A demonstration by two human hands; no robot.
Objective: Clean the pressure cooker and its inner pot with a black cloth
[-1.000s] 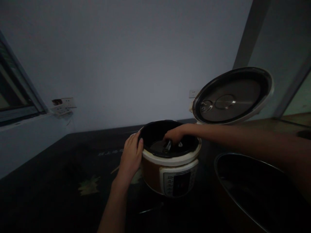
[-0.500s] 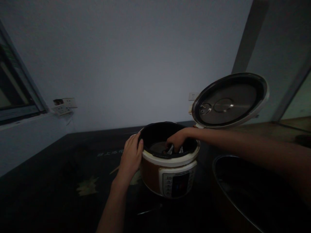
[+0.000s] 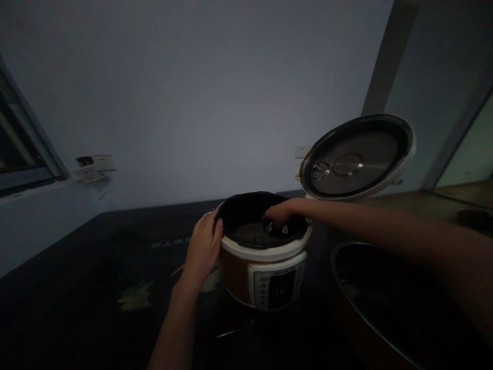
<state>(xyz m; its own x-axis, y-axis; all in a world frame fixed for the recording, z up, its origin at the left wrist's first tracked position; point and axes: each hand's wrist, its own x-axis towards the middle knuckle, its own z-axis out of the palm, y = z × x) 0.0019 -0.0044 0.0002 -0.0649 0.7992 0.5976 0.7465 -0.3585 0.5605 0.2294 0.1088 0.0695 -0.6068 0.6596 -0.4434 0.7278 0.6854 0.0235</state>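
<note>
An electric pressure cooker (image 3: 234, 272), white and brown with a front control panel, stands on a dark surface. Its lid (image 3: 358, 159) is swung up to the right, showing the metal inner side. At the cooker's left rim, my left hand (image 3: 204, 239) grips the edge, thumb toward the inside. My right hand (image 3: 278, 213) reaches down into the dark inner pot (image 3: 241, 210), fingers curled. Under those fingers shows something dark with white patches (image 3: 284, 229), its kind unclear in the low light. A small reddish spot shows on the pot's floor.
To the right, beneath my right forearm, is a large dark round pot (image 3: 341, 280) with a thin rim. A pale leaf-shaped print (image 3: 134, 297) marks the dark tabletop (image 3: 77, 257). Sockets (image 3: 94, 167) sit on the wall behind; a window (image 3: 23, 139) is at left.
My right hand has moved away from the pot's near wall toward its middle, uncovering more of the floor. My left hand stays on the rim. The whole view has shifted slightly.
</note>
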